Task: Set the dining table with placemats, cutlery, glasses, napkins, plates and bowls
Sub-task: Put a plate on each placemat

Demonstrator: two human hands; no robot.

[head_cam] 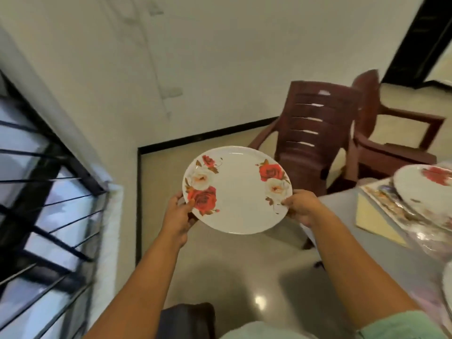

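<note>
1. My left hand [179,211] and right hand [302,206] pinch opposite rims of the rose-print plate [237,189], held over the floor.
2. The table [342,216] lies to my right, nearer my right hand.

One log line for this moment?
plate: held over floor | left hand: grips rim | right hand: grips rim | table: right

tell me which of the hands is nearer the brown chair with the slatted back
Right. The right hand grips the plate's right rim, just below the brown chair. The left hand holds the plate's opposite rim, the whole plate lying between it and the chair.
</note>
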